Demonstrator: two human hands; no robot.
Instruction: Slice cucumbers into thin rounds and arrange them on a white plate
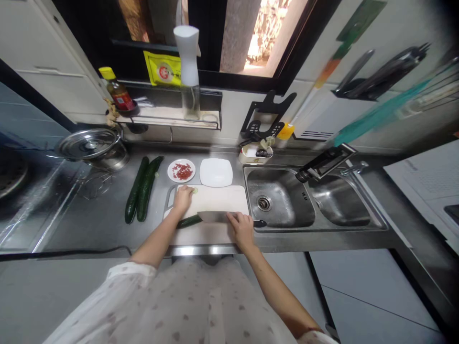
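My right hand [243, 230] grips a kitchen knife [215, 217], its wide blade lying level across the white cutting board [222, 197] and its black handle reaching right. Beside the blade tip is a dark green cucumber [190, 221], partly hidden behind my left forearm. At the board's upper left, my left hand [183, 198] has its fingers closed at a small pale cucumber end piece [195, 190]. Two whole cucumbers [144, 191] lie side by side on the counter to the left.
Behind the board are a round plate [171, 173] of chopped red bits and a white square plate [215, 172]. A lidded steel pot [114, 155] and a wire rack [95, 186] stand left. To the right is a double sink [283, 200] with a black faucet [319, 165].
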